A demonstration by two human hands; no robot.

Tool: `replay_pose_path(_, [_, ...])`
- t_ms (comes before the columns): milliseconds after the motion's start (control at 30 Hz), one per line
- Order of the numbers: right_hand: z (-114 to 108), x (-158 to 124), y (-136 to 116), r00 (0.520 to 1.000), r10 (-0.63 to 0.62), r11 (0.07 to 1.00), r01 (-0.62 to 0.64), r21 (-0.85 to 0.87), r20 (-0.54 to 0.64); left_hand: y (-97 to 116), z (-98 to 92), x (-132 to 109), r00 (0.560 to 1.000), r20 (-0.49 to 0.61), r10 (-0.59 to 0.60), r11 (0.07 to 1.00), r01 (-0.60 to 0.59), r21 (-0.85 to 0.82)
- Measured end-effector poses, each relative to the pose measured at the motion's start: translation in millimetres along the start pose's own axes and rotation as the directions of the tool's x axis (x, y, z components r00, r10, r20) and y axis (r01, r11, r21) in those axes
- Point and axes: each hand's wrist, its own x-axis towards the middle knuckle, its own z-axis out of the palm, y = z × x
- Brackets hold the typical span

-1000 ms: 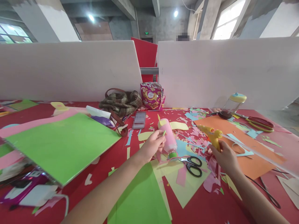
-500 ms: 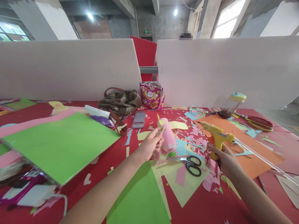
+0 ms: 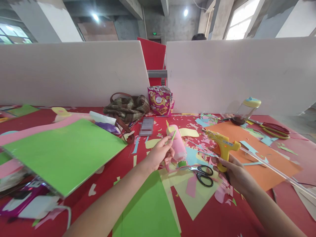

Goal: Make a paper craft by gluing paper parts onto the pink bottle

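Observation:
Between the thumb and fingers of my left hand (image 3: 163, 152) is a small green paper strip (image 3: 173, 135), its tip pointing up. Just behind that hand, a pink paper-wrapped bottle (image 3: 179, 147) lies on its side with a green band near its mouth. My right hand (image 3: 228, 167) is wrapped round the handle of a yellow glue gun (image 3: 224, 144); its nozzle points left, toward the bottle, and a long clear glue stick (image 3: 256, 157) juts from its back. Black-handled scissors (image 3: 204, 175) lie on the paper between my hands.
Green sheets (image 3: 66, 154) lie at left and an orange sheet (image 3: 269, 171) at right. Paper scraps litter the red table (image 3: 98, 210). At the back are a plaid bag (image 3: 127, 108), a snack bag (image 3: 160, 101), a phone (image 3: 146, 126), a clear jar (image 3: 245, 110) and red-yellow shears (image 3: 274, 129).
My right hand has brought the glue gun a little left, closer to the bottle. My left hand has shifted slightly, and the green strip stands a bit higher.

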Motion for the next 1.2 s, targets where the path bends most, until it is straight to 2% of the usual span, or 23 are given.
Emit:
replay_pose_path(267, [2.0, -0.5, 4.7, 0.998, -0.067, 0.997, 0.067, -0.037, 0.004, -5.3, -3.9, 4.4, 0.999, -0.017, 0.035, 0.994, -0.033, 0.107])
replay_pose_path(467, [13.4, -10.1, 0.9, 0.986, -0.108, 0.994, 0.106, 0.015, 0.126, -6.2, -0.8, 3.6, 0.999, -0.027, 0.035, 0.999, -0.034, 0.037])
replay_pose_path(633, [17.5, -15.5, -1.8, 0.976, -0.103, 0.993, 0.112, -0.036, 0.191, -6.0, -0.3, 4.0, 0.998, -0.064, -0.008, 0.999, 0.011, 0.05])
replay_pose_path(767, [16.5, -14.0, 1.0, 0.963, -0.121, 0.986, 0.144, -0.081, 0.242, -6.0, -0.9, 4.4, 0.999, -0.046, -0.027, 0.997, 0.031, 0.073])
replay_pose_path(967, [9.0, -10.4, 10.0, 0.963, -0.142, 0.939, 0.205, -0.277, 0.231, -6.8, -0.3, 2.3, 1.0, -0.002, 0.001, 0.99, -0.001, 0.142])
replay_pose_path(1200, [9.6, -16.0, 9.2, 0.973, -0.167, 0.815, 0.229, -0.532, 0.163, -6.4, 0.9, 0.4, 0.999, 0.002, 0.045, 0.928, -0.043, 0.369])
